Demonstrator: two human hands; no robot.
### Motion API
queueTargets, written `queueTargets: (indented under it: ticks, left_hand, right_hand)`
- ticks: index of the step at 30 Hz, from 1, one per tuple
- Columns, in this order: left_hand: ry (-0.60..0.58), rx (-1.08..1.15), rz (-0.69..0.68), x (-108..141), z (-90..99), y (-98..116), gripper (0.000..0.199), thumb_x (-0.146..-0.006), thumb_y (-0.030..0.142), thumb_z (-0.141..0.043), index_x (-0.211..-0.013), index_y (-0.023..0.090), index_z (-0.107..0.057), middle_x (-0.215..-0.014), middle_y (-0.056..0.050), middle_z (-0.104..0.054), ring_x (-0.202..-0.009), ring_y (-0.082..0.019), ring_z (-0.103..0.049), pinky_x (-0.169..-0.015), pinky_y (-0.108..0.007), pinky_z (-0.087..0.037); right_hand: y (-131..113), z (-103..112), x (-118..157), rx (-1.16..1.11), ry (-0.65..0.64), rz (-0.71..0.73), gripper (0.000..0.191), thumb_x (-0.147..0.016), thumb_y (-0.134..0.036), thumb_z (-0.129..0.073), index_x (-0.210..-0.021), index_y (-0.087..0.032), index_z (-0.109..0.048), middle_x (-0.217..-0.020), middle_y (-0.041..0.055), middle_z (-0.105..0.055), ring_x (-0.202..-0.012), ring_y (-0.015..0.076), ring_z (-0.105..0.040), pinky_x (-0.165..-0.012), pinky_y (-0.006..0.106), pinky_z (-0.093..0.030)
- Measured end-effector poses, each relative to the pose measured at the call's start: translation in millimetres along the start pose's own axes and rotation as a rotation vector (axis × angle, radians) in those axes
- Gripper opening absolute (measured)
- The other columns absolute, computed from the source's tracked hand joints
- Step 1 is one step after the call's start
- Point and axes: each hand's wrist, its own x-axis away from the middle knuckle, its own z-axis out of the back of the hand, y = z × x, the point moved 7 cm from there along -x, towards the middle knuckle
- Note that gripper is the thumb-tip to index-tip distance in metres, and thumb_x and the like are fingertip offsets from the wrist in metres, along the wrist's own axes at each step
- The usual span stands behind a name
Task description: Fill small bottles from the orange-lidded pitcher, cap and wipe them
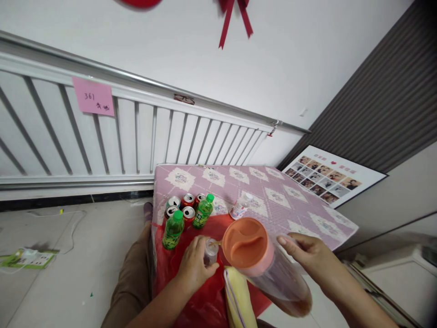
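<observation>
The pitcher (285, 289) is held tilted over the near part of the tabletop (273, 197), its orange lid (244, 241) toward the far left and its base toward the near right. Brown liquid shows inside, and a thin stream runs from the spout to the cup (210, 252) just left of it. The right hand (303, 250) has its grip closed around the handle side of the pitcher; the left hand (196, 262) holds the clear cup, fingers on its left side and thumb on the near side.

Below the hands lies a red cover (218, 226), with a yellow cloth (239, 296) near the pitcher. Farther left stand two green bottles (173, 231) (204, 212), with five opened cans (188, 214) grouped behind and between them. A clear bottle (240, 208) is beyond the lid. The tabletop's purple patterned covering reaches far toward the radiator (191, 136); a photo board (324, 177) leans at the far right.
</observation>
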Motion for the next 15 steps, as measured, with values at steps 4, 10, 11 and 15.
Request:
queueTargets:
  ticks: [4, 10, 11, 15]
  left_hand:
    - [0.011, 0.005, -0.013, 0.0, 0.0, -0.1, 0.057, -0.066, 0.02, -0.071, -0.119, 0.02, -0.051, -0.12, -0.01, -0.057, -0.115, -0.029, -0.055, -0.101, -0.046, -0.045]
    - [0.016, 0.002, -0.012, 0.1, 0.7, 0.0, 0.057, -0.066, 0.02, -0.07, -0.12, 0.021, -0.051, -0.119, -0.01, -0.058, -0.115, -0.029, -0.055, -0.1, -0.046, -0.046]
    - [0.015, 0.001, -0.014, 0.1, 0.5, -0.1, 0.057, -0.066, 0.02, -0.07, -0.119, 0.021, -0.051, -0.119, -0.01, -0.058, -0.114, -0.029, -0.056, -0.1, -0.046, -0.046]
    - [0.026, 0.008, -0.014, 0.2, -0.5, -2.2, 0.058, -0.065, 0.021, -0.071, -0.119, 0.023, -0.052, -0.119, -0.009, -0.058, -0.113, -0.029, -0.056, -0.099, -0.046, -0.047]
  right_hand:
    - [-1.2, 0.0, 0.5, 0.012, 0.007, 0.0, 0.054, -0.074, -0.071, -0.053, -0.052, -0.021, -0.054, -0.051, -0.0021, -0.045, -0.052, 0.0157, -0.045, -0.049, 0.027, -0.037]
    - [-1.9, -0.5, 0.5, 0.018, 0.004, 0.012, 0.056, -0.075, -0.071, -0.053, -0.053, -0.02, -0.055, -0.051, -0.0022, -0.046, -0.053, 0.0149, -0.044, -0.048, 0.026, -0.037]
    - [-1.8, -0.3, 0.3, 0.02, 0.004, 0.008, 0.055, -0.075, -0.071, -0.053, -0.053, -0.021, -0.054, -0.051, -0.0023, -0.045, -0.053, 0.015, -0.044, -0.048, 0.026, -0.036]
    - [-2.5, -0.7, -0.4, 0.024, -0.001, 0.013, 0.054, -0.075, -0.07, -0.053, -0.053, -0.021, -0.054, -0.051, -0.0022, -0.045, -0.053, 0.0152, -0.044, -0.048, 0.026, -0.036]
